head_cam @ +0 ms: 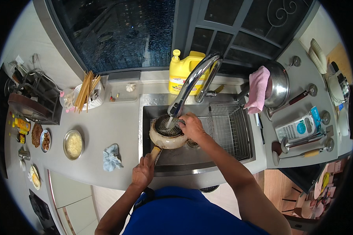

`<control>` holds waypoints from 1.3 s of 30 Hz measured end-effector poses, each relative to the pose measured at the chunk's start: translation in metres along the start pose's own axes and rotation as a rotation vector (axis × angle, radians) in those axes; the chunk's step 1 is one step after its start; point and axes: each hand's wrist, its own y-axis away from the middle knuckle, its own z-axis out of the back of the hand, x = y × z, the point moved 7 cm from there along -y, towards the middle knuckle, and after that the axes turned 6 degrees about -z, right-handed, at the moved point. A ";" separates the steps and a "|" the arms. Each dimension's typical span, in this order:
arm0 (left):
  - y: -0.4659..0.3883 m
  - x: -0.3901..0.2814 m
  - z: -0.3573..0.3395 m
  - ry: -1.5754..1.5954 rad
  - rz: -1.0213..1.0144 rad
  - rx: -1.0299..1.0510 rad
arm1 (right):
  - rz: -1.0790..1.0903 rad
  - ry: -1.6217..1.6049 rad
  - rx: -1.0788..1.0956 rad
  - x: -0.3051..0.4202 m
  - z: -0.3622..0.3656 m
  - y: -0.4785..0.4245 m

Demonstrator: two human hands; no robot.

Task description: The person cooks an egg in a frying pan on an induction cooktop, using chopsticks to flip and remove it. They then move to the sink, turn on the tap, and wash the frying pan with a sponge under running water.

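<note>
A light-coloured, stained pan (166,142) is tilted over the steel sink (176,169), its dark bottom turned up towards me. Around its wooden handle my left hand (143,171) is closed. At the pan's right edge, my right hand (191,125) grips a small dark scrubber (181,121), mostly hidden by the fingers. Water runs from the chrome faucet (189,82) onto the pan bottom.
A wire basket (227,129) fills the sink's right side. Behind stands a yellow detergent jug (181,75). A blue cloth (112,157) and a metal bowl (73,144) lie left; a pink cloth (258,88) hangs right beside a metal pot (278,85).
</note>
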 end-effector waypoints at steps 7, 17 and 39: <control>0.000 -0.010 0.000 -0.059 -0.119 0.002 | 0.162 -0.053 0.134 0.032 -0.039 0.001; 0.004 -0.008 0.007 -0.152 -0.198 -0.050 | 0.027 -0.143 0.211 0.019 -0.035 -0.017; -0.020 -0.013 0.023 -0.391 -0.403 0.049 | 0.207 0.059 0.190 0.017 -0.039 -0.002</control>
